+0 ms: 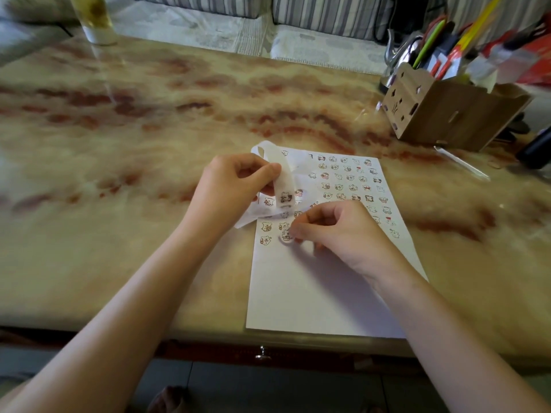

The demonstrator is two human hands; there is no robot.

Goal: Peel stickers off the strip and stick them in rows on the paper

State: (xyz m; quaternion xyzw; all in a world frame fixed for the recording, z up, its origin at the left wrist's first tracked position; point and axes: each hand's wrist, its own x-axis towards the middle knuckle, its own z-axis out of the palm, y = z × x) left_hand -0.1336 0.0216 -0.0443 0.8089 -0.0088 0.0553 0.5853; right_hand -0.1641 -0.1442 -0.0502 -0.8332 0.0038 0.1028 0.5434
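A white sheet of paper (310, 293) lies on the marble table, its upper half filled with rows of small cartoon stickers. My left hand (229, 189) pinches a curling translucent sticker strip (283, 180) above the paper's left edge; a few stickers still show on the strip. My right hand (340, 231) holds one round sticker (286, 235) between thumb and fingertip, low over the paper's left side, beside the lowest stuck stickers. Whether that sticker touches the paper is unclear.
A wooden organiser (447, 111) packed with pens and tools stands at the back right. A clear plastic stick (462, 162) lies in front of it. A glass of drink (95, 19) stands at the far left. The table's front edge runs just below the paper.
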